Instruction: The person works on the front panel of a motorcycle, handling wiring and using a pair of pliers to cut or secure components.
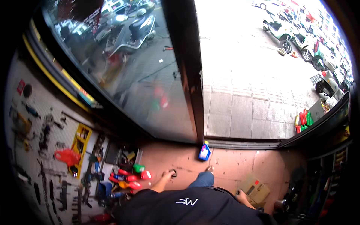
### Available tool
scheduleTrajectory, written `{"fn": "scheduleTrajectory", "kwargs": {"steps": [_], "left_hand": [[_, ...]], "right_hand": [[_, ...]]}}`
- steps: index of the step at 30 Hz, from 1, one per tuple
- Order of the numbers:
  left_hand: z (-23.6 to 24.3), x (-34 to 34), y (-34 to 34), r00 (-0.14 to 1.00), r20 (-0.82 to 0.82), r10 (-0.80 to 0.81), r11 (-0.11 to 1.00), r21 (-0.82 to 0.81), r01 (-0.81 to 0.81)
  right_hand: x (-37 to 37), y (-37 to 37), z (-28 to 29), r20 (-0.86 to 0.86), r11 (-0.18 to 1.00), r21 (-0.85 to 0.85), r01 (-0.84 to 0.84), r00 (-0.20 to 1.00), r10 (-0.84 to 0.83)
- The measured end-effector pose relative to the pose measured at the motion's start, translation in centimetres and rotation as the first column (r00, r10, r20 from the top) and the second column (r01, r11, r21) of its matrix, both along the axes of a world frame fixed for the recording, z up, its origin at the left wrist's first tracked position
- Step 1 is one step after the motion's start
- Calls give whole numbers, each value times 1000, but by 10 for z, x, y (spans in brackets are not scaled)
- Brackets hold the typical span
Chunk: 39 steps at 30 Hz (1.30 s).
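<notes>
My left hand [167,175], low at centre, is closed round a small dark round object [173,173]. My right hand [242,196], lower right, has curled fingers beside a cardboard box [255,186] on the red-brown tiled floor [225,168]; what it holds, if anything, I cannot make out, and whether it touches the box is unclear. A blue plastic jug [204,152] with a yellow cap stands near the door sill, just beyond my foot [209,169].
A pegboard [52,187] of tools lines the left, with coloured bottles [133,176] below. A glass door [142,93] adjoins an open doorway to paving [240,108], with parked scooters [285,37] and bottles [303,120] outside. Dark shelving [326,180] stands at right.
</notes>
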<state>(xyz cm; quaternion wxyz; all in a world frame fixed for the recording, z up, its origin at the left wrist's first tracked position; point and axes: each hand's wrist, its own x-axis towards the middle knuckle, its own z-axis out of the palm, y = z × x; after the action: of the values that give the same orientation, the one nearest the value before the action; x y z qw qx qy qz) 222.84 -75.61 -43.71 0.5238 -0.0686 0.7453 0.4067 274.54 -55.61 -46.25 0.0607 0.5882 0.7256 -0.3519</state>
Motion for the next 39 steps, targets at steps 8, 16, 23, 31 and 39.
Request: {"fn": "scheduleTrajectory", "kwargs": {"steps": [8,16,23,31,39], "left_hand": [[39,-31,212,919,152,-364,928,137,345],[37,-81,203,975,177,132,990,31,-140],[106,-32,351,891,112,440,894,-150,-422],[105,-56,461,675,156,721,693,-176,-699],[79,-214,544,731,72,679,723,107,-682]], "right_hand": [[17,221,2,-212,830,-116,546,803,-558],[-155,442,6,-90,872,-322,367,905,-415],[-244,738,-15,52,983,-186,10,999,0],[-507,904,74,-255,836,-512,199,894,-369],[-737,933,100,-187,246,-960,-134,961,-205]]}}
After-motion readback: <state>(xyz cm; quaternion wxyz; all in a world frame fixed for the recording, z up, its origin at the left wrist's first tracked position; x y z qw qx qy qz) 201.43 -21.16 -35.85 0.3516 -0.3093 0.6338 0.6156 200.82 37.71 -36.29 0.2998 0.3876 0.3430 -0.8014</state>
